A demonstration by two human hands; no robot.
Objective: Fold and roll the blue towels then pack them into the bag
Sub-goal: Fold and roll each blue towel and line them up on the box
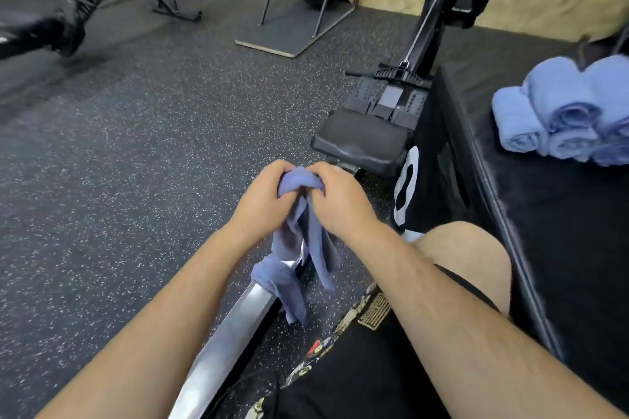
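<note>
A loose blue towel [295, 269] hangs crumpled from both my hands in the middle of the view, above the floor. My left hand [263, 199] grips its top from the left. My right hand [340, 197] grips the top from the right, close beside the left. The towel's lower end droops over a shiny metal rail [224, 333]. Several rolled blue towels [565, 112] lie stacked on a black padded box [561, 231] at the right. No bag is clearly in view.
A rowing machine's black seat [360, 143] and footrests [391, 95] stand just beyond my hands. Speckled rubber floor [136, 146] spreads to the left. Other gym machines [61, 10] and a wheeled stand [299, 27] sit near the far wall. My knee [466, 258] is at right.
</note>
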